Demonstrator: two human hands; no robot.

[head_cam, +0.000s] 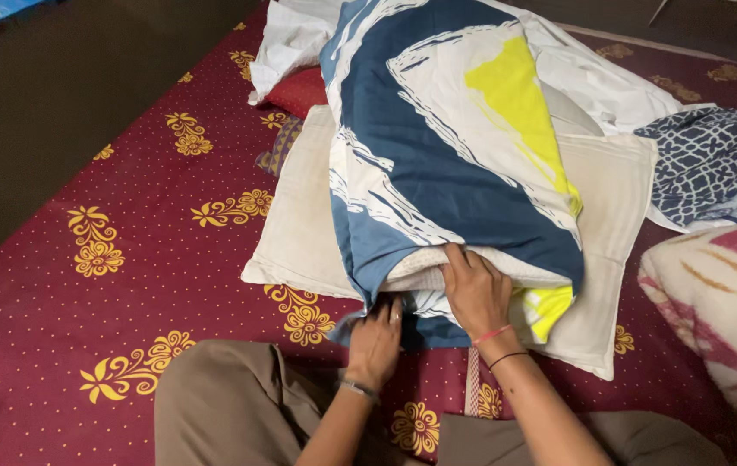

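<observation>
A pillow in a blue, white and yellow patterned cover [446, 147] lies on top of a bare cream pillow [299, 224] on the bed. At the cover's open near end the white pillow inside [425, 266] shows. My right hand [475, 289] presses on that white pillow end, fingers tucked under the cover's edge. My left hand [374, 341] grips the cover's lower blue edge just below it. Both wrists wear thin bands.
The bed has a maroon sheet with yellow flowers [127, 259]. A pink-and-cream striped pillow [722, 293] lies at right, a navy patterned cloth [714, 164] and white cloth [291, 39] behind, a red cushion [299, 91] at back. My knees in tan trousers [230, 406] are below.
</observation>
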